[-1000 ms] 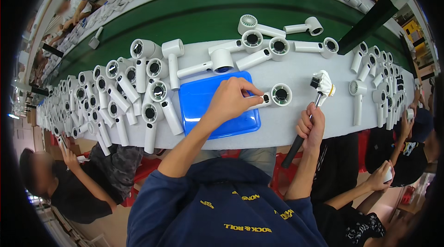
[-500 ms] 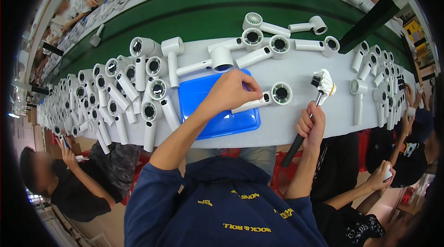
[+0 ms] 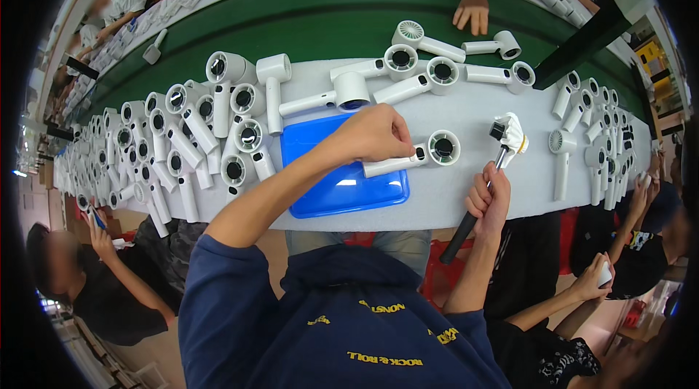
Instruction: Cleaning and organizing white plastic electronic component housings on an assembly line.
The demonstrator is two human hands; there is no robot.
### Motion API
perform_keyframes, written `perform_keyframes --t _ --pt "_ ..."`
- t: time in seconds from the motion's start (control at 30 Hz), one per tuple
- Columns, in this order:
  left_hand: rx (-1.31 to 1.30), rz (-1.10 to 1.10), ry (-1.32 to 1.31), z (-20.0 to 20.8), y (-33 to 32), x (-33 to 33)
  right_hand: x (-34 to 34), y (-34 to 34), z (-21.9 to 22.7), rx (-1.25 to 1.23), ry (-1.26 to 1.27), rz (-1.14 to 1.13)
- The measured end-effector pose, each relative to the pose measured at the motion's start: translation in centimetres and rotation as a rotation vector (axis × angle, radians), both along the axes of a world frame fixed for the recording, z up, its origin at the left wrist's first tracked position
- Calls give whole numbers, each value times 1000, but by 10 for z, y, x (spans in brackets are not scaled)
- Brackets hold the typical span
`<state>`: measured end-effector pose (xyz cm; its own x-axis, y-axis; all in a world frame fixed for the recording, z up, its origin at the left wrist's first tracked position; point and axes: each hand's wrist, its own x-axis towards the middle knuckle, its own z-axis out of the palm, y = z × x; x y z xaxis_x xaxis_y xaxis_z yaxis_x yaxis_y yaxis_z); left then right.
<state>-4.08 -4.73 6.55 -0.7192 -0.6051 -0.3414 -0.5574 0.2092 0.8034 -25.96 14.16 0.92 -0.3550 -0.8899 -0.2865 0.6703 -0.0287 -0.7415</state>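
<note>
White surface (image 3: 540,187): left hand (image 3: 377,134) curled by fan (image 3: 416,157), grip unclear; right hand (image 3: 489,196) closed round hammer (image 3: 514,139). Best keep fan steady.

I am bringing the fingertips of my left hand (image 3: 373,134) together at the handle of a white handheld fan (image 3: 397,164); whether they are touching it, I cannot tell. The handle is lying across the right part of a blue tray (image 3: 338,201), and the round head is resting beyond its edge. With my right hand (image 3: 491,197) I am gripping a black-handled tool (image 3: 459,238), its upper end pointing away from me beside a bunched white cloth (image 3: 512,134). More white fans (image 3: 200,131) are crowding the pale tabletop (image 3: 535,185) to my left. Across from me, another person's hand (image 3: 472,12) is hanging over the green belt (image 3: 313,21).
</note>
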Motion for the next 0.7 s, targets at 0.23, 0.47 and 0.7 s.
perform_keyframes --t 0.23,0.47,0.7 --pt "-10 -69 -82 -1 -11 -7 1 1 -3 -24 -60 -1" --pt "14 -192 -259 12 -22 -21 -1 1 -8 -96 -93 24" --pt "-31 -190 -231 16 -19 -20 -2 1 -8 -112 -83 34"
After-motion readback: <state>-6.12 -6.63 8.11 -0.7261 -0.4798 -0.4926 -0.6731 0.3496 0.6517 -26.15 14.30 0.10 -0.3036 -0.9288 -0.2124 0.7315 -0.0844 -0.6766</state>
